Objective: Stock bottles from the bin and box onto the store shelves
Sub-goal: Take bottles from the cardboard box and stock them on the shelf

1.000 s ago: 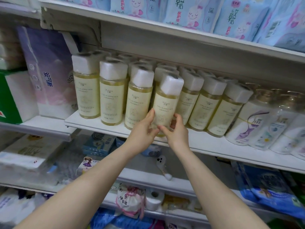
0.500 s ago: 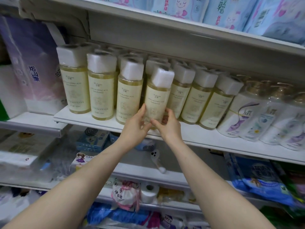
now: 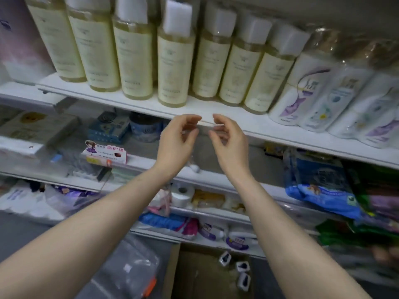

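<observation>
Crowding the white shelf (image 3: 235, 120) — bottles (image 3: 171, 67); box (image 3: 200, 275) perhaps below.

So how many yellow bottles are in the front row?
7, side by side on the shelf, left to right: bottle, bottle, bottle, bottle, bottle, bottle, bottle. More may hide behind.

Head camera looks forward and down, close to the shelf (image 3: 216, 108).

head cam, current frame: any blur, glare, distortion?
Head view: motion blur smears the blue bag and the far right; labels on the yellow bottles unreadable. Head view: left hand and right hand are comparatively sharp. Head view: wide-angle lens fans the bottles outward and tilts the shelf. Head view: soft glare on the wrap over the white bottles.
</observation>
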